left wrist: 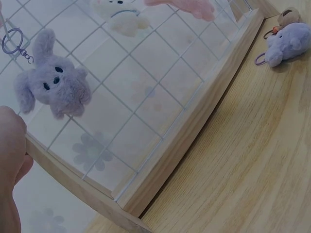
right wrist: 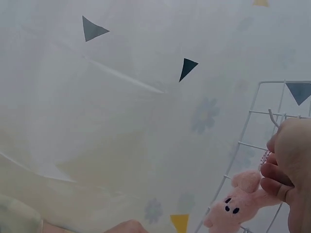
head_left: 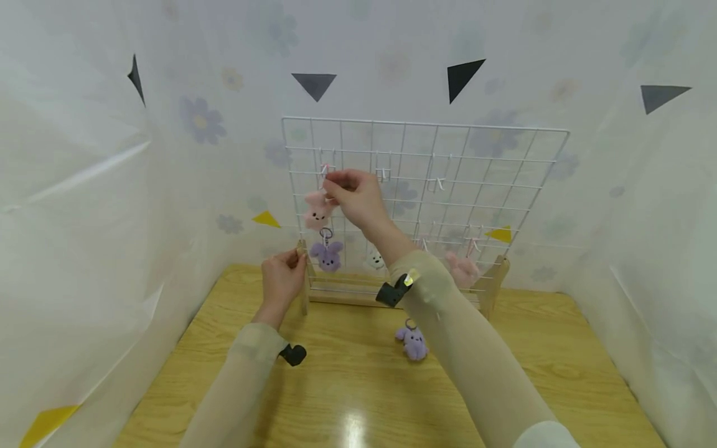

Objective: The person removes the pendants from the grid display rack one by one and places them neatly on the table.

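Note:
My right hand [head_left: 361, 202] is raised to an upper left hook [right wrist: 272, 118] of the white wire grid [head_left: 437, 125]. Its thumb and fingers pinch the chain of a pink plush keychain [head_left: 317, 214], which dangles with its face outward. In the right wrist view the pink plush [right wrist: 238, 208] hangs just below the fingers; its ring is mostly hidden by them. Lower down, my left hand [head_left: 282, 280] grips the wooden side post [left wrist: 73, 178] of the grid's stand. Beside that hand, a purple bunny plush keychain [left wrist: 56, 85] hangs on the grid.
A white plush [head_left: 375, 258] and another pink plush [head_left: 463, 269] hang on the lower grid. On the table lies a purple plush keychain [head_left: 414, 344], with a brown one [left wrist: 290, 17] beside it in the left wrist view. White hooks [head_left: 437, 184] stick out higher up.

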`<state>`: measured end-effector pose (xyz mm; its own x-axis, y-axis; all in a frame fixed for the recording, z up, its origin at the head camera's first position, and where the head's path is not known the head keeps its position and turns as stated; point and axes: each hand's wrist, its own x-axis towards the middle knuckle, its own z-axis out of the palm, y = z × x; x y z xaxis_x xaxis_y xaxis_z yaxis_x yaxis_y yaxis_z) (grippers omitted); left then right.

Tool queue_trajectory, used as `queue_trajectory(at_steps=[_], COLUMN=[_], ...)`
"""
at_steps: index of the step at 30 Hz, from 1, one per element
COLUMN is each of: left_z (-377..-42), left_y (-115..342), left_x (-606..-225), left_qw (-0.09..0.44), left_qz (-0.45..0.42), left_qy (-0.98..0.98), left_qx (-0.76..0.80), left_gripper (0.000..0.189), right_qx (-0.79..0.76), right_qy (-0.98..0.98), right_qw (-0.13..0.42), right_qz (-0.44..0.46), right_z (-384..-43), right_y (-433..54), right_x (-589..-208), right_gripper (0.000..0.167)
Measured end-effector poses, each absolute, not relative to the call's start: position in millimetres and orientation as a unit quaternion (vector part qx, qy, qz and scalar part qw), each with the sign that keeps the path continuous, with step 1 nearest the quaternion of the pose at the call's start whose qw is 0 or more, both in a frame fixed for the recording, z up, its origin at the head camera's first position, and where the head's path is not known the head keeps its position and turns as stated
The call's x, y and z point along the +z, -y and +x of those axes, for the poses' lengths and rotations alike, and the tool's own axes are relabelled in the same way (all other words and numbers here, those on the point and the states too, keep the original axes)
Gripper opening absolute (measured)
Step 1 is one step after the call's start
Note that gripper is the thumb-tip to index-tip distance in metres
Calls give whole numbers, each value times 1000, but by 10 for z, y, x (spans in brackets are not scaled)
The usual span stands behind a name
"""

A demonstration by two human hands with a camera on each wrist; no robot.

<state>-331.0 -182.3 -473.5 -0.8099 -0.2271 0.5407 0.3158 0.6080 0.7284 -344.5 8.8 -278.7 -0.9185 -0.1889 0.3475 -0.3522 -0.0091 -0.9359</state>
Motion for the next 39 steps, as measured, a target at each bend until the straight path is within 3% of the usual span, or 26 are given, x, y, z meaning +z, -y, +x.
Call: queue_trajectory(at_steps=[16, 39], left_z=[-3321, -3323], left_y=[1809, 1802], left_x=[-4723, -4722], left_qw=[318, 311], left_qz=[-40, -32], left_qy=[838, 836], left_qx=[-442, -451], left_gripper=[19, 20], right_qx=[668, 656], right_qy=[709, 712], right_qw=[108, 124], right_qz=[196, 217], right_z=[-3395, -3301], right_y=[-65, -74], right_x=[-2718, -2536], right_gripper=[14, 9])
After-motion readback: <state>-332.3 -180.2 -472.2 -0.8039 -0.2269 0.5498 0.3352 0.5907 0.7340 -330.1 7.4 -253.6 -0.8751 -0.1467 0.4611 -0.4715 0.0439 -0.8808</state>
